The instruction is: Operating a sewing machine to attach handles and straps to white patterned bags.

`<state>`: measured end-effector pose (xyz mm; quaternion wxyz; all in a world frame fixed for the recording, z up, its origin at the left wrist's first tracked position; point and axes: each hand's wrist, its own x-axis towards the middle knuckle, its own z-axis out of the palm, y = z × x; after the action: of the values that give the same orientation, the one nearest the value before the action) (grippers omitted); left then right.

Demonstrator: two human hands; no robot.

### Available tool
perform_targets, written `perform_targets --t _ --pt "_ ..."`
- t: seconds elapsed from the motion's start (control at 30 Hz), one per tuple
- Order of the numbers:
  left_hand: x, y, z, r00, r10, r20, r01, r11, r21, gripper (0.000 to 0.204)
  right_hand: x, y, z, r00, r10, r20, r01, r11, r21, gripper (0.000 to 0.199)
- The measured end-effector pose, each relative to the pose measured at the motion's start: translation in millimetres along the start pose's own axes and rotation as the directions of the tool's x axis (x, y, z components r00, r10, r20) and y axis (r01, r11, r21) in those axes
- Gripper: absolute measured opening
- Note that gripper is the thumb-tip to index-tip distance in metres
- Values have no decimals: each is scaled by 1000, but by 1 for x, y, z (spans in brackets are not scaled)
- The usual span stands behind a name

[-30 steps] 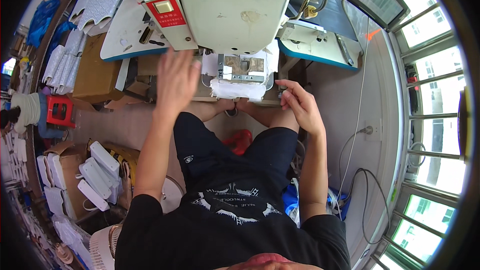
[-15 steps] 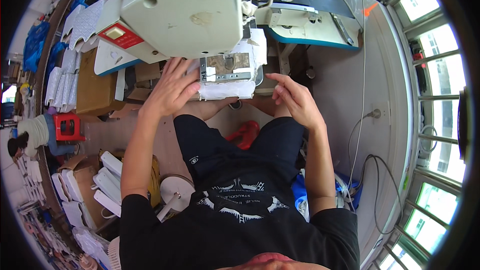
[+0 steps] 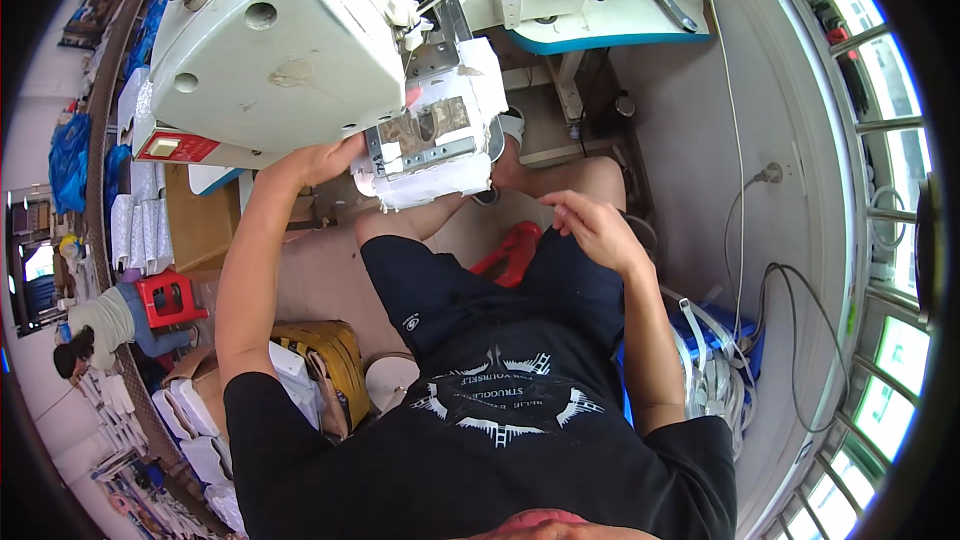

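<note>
A bulky off-white sewing machine head (image 3: 290, 50) fills the upper left. Below and right of it, the machine's work bed carries a metal clamp plate (image 3: 425, 132), wrapped about with white material (image 3: 430, 186). My left hand (image 3: 315, 162) reaches in at the plate's left side, under the machine head. Its fingertips are hidden there, so what they touch or hold cannot be made out. Over my right thigh hovers my right hand (image 3: 597, 228), apart from the machine. Its fingers are loosely bent, the index stretched toward the bed, and nothing shows between them.
A pale tabletop with a teal edge (image 3: 610, 43) juts out at upper right. White folded pieces (image 3: 140, 230) and a cardboard box (image 3: 200, 225) stand left. A red stool (image 3: 170, 298) and a seated person (image 3: 100, 325) are farther left. Cables hang along the right wall (image 3: 690, 150).
The view has swung, so the machine sits farther left and tilted. My left hand has slid from beside the plate to under the machine head, hiding its fingers. The right hand is little changed.
</note>
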<state>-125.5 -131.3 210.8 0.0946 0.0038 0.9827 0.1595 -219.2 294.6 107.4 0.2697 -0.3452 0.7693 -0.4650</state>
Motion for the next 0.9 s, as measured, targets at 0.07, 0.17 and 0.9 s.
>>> perform_targets --t 0.07,0.17,0.9 --pt "16 -4 19 976 30 -218 -9 995 97 33 -33 4 -1 994 99 -42 -100 994 -32 26" --pt "-6 -114 72 985 -135 -108 155 966 207 39 -67 1 7 988 12 -154 -38 985 -166 28" --pt "-26 224 203 830 557 -28 -520 755 -399 68 -430 -21 54 389 539 -747 -883 450 -135 68"
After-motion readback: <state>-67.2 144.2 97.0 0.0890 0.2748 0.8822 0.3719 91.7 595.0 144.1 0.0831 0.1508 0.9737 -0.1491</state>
